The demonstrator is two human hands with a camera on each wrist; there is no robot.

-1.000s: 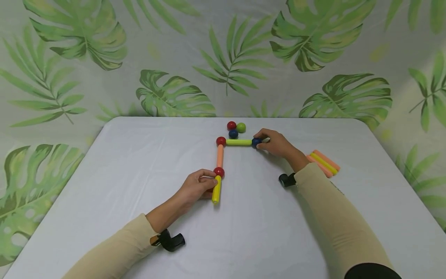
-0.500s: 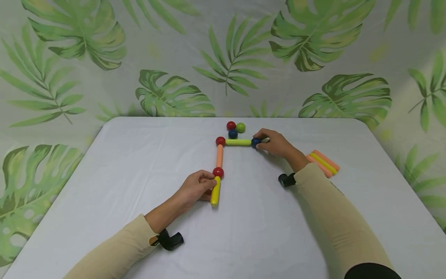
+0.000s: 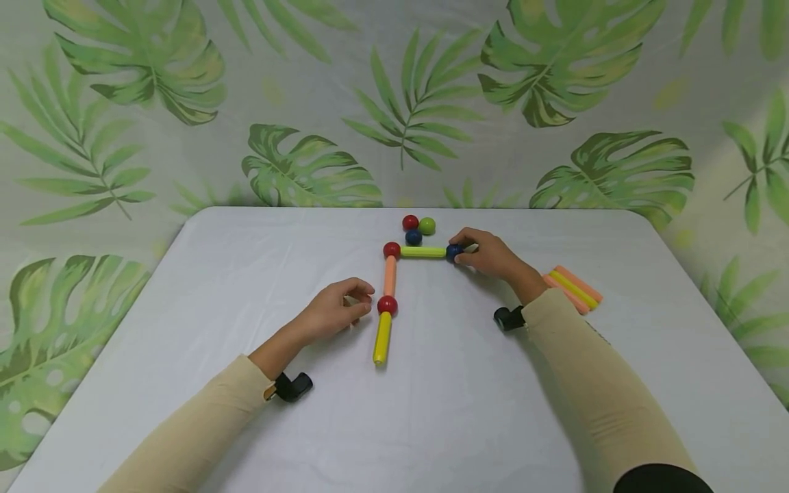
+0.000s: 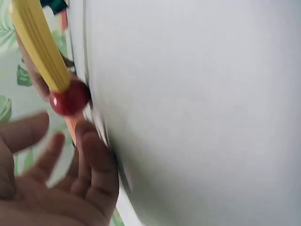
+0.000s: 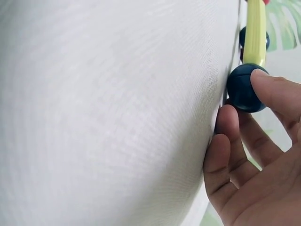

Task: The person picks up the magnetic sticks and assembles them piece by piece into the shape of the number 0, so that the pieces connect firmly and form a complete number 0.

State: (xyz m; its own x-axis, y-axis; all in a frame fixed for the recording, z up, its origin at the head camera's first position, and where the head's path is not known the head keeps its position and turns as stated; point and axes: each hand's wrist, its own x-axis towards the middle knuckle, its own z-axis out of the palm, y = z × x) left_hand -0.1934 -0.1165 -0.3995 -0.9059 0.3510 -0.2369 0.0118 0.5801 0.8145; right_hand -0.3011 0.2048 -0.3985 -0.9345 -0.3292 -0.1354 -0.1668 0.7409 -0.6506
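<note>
**Right hand (image 3: 490,257) pinches a blue ball (image 3: 454,253) while the left hand (image 3: 333,311) is free**

The right hand grips the blue ball between thumb and fingers at the right end of a lime stick (image 3: 422,252). That stick runs left across the bench (image 3: 246,274) to a red corner ball (image 3: 392,250). From this corner an orange stick (image 3: 390,276) leads toward the person and meets a red middle ball (image 3: 387,305), with a yellow stick (image 3: 382,339) continuing from it to a free end. The far corner is too small in the head view to tell whether the sticks there are fully seated.

The left hand has its fingers loosely bent and parted, with nothing in its grasp, just beside the red middle ball, on its left.

Behind the lime stick sit three loose balls close together: a red one (image 3: 410,222), a green one (image 3: 427,226) and a second blue one (image 3: 414,237). Near the right forearm, orange and yellow sticks (image 3: 573,289) lie side by side. A leaf-patterned cloth (image 3: 296,164) hangs behind the bench.
</note>
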